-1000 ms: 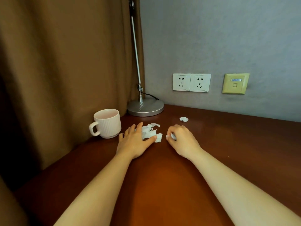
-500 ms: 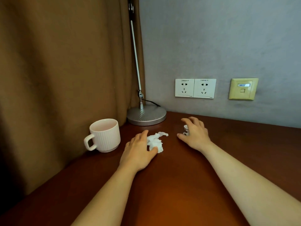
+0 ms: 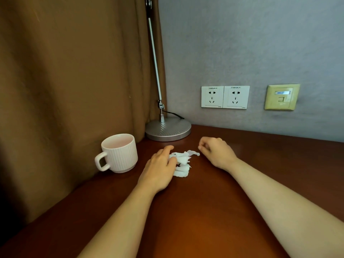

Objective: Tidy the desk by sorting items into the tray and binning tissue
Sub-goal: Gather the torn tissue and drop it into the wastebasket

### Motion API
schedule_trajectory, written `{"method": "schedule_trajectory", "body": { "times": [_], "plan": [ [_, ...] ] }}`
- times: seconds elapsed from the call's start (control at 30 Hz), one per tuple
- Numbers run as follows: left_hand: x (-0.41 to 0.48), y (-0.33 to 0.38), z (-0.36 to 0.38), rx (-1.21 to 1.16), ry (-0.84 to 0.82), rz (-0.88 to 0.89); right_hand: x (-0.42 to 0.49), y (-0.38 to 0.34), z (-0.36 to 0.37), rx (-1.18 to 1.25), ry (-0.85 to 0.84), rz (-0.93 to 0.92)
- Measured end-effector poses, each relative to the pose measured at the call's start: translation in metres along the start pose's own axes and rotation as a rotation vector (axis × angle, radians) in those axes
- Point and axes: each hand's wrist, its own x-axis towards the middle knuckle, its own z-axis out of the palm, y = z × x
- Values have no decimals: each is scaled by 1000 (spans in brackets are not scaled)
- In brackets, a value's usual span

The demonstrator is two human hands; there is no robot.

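Your left hand (image 3: 158, 170) lies on the left side of a little heap of torn white tissue bits (image 3: 183, 162) on the dark brown wooden desk (image 3: 204, 216). Its fingers (image 3: 165, 148) are bent over the heap and the thumb lies on top, so it looks like you are scooping the bits together. Your right hand (image 3: 216, 154) is just right of the heap, a bit farther away. Its fingers (image 3: 205, 143) are curled in, with the thumb tip against the first finger. I cannot tell if a small scrap is pinched in there.

The pale pink cup with ridged sides (image 3: 120, 153) stands left of your left hand, near it but not touching. The round silver lamp foot (image 3: 168, 129) is at the far side. No tray and no bin show here.

What could go wrong? The bits are many, light and loose. If you grab fast, or squeeze only the middle, some may slip out and stay on the desk, or drop on the way to the bin. The thin strip sticking out at the far right of the heap could get left behind. And if your left hand swings left as you lift, it could knock the cup over.
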Motion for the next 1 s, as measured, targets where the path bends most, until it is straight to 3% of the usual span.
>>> {"method": "schedule_trajectory", "body": {
  "times": [0.13, 0.23, 0.33, 0.67, 0.9, 1.0],
  "plan": [
    [0, 0, 2, 68, -45, 53, -1, -17, 5, 280, 140, -33],
    [1, -2, 4, 121, -69, 110, -4, -31, 8, 107, -44, -44],
    [2, -3, 4, 71, -30, 132, -7, -35, 9, -116, -103, -62],
    [3, -3, 0, -35, 92, 34, -8, -33, 8, -92, -114, -62],
    [4, -5, -1, -127, 151, 59, -6, -31, 11, 93, -93, -80],
    [3, -2, -3, -162, 197, 74, -9, -32, 10, 332, -25, -42]
  ]
}}
